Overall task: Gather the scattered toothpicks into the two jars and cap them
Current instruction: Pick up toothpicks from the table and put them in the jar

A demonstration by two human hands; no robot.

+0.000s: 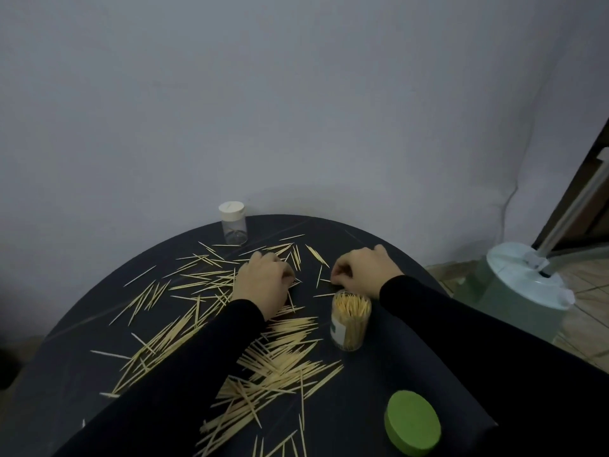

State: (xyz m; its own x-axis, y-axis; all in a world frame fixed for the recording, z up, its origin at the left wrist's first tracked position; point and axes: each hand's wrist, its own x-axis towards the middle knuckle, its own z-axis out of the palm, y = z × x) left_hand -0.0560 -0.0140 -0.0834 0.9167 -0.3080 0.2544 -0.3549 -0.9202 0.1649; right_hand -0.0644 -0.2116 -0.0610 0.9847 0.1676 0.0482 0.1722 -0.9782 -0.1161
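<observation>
Fingers (290, 275) of the left hand (263, 285) curl down onto loose toothpicks (280, 361); those of the right hand (362, 270) pinch at some too. Nearest on the dark round table (379, 384) lies a green lid (412, 422), then an open jar (350, 319) packed with toothpicks, farther a white-capped clear jar (233, 222). Behind rises a grey wall (296, 94), with a pale bucket (524, 291) on tiled floor (590, 291) at right

One head-worn wide-angle view looks forward and down, close over the dark bench (379, 374), which fills the lower half from 4 to 8 o'clock; a plain wall (296, 110) faces it at 12 o'clock
</observation>
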